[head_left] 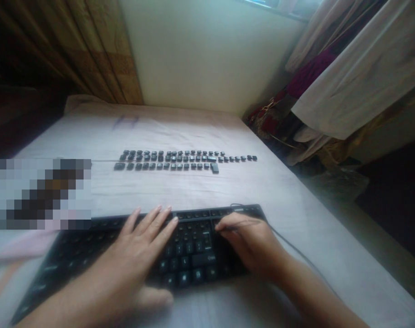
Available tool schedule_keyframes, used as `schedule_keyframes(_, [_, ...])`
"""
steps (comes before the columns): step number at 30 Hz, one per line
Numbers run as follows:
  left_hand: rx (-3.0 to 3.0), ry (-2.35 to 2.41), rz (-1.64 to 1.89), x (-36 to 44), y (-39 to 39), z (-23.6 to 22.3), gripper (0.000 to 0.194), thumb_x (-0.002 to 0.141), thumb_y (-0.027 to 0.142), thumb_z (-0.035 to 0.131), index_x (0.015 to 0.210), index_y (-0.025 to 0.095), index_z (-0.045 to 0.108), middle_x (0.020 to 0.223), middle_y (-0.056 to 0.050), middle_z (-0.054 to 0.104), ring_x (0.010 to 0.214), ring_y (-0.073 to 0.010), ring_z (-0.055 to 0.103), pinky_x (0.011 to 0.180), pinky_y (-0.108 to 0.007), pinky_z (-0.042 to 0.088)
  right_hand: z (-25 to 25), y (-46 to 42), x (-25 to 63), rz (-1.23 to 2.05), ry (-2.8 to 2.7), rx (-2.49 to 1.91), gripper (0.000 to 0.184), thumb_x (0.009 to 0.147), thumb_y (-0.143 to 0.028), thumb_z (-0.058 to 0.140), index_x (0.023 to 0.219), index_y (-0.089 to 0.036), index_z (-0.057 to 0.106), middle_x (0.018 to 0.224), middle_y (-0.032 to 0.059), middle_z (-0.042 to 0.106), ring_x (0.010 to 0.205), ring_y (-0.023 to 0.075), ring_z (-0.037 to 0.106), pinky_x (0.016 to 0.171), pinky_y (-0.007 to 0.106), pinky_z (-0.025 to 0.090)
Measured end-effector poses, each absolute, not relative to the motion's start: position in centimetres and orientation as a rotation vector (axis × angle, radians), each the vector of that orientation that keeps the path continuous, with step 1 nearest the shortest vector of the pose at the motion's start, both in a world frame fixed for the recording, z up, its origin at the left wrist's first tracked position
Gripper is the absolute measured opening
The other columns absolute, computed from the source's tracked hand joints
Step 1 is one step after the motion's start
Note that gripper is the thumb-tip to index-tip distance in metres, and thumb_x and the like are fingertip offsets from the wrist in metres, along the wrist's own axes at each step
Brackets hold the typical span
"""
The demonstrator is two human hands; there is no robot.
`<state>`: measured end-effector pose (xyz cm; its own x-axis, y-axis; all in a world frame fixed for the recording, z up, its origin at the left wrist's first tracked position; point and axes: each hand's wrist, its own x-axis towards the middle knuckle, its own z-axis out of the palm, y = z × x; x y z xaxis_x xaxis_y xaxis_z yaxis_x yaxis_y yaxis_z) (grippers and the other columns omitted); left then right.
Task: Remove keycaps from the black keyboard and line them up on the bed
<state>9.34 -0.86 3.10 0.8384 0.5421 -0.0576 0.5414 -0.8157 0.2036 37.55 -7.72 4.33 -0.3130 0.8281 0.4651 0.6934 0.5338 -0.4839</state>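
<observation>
Three rows of loose dark keycaps [173, 167] cross a pale, cloth-covered surface [159, 189] — behind it a plain wall [207, 59], with a patterned curtain [101, 50] at left and hanging cloths [361, 86] at right. Nearer lies a black keyboard [203, 259]. The left hand [139, 250] rests flat on it, fingers spread, gripping nothing; the right hand [253, 243] — nearly closed — pinches a thin dark tool [242, 223] at its right-hand section.

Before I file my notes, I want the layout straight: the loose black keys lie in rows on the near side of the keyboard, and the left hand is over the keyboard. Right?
Not quite: the head view shows the loose black keys in rows on the far side of the keyboard. The left hand is over the keyboard, as you say.
</observation>
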Motion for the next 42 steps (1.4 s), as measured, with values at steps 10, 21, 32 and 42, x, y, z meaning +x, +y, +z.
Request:
schedule_keyframes(10, [2.794,0.827,0.015,9.4,-0.7,2.7,0.114,0.067,0.066,0.073,0.158,0.027,0.018,0.162,-0.014,0.021,0.147,-0.0400,0.024,0.119,-0.061,0.008,3.3,-7.8,37.8,0.247,-2.047,-1.349,0.013,0.093,-0.014,0.050,0.091,-0.022,0.061,0.081,0.0051,0.074,0.071,0.0186,0.071,0.067,0.030,0.058])
schedule_keyframes(21, [2.787,0.820,0.064,9.3,-0.8,3.0,0.117,0.064,0.062,0.079,0.157,0.029,0.017,0.161,-0.013,0.022,0.147,-0.0397,0.025,0.119,-0.062,0.014,3.5,-7.6,38.1,0.371,-1.842,-1.278,0.009,0.092,-0.015,0.055,0.095,-0.022,0.059,0.081,0.0037,0.073,0.071,0.0165,0.073,0.065,0.027,0.059])
schedule_keyframes(32, [2.774,0.843,0.028,9.6,-0.9,3.6,0.112,0.066,0.064,0.076,0.157,0.029,0.020,0.161,-0.013,0.022,0.146,-0.0402,0.027,0.117,-0.062,0.019,4.1,-7.4,39.0,0.583,-1.066,-1.324,0.021,0.082,-0.030,0.076,0.089,-0.023,0.057,0.072,-0.0014,0.074,0.060,0.0165,0.073,0.057,0.029,0.063])
schedule_keyframes(42, [2.802,0.799,0.129,9.3,-0.6,3.4,0.097,0.077,0.072,0.063,0.156,0.030,0.024,0.160,-0.012,0.032,0.144,-0.0392,0.033,0.116,-0.063,0.023,3.0,-8.3,37.0,0.616,-1.376,-1.187,0.008,0.091,-0.019,0.065,0.096,-0.024,0.061,0.081,0.0000,0.075,0.073,0.0159,0.073,0.067,0.027,0.062])
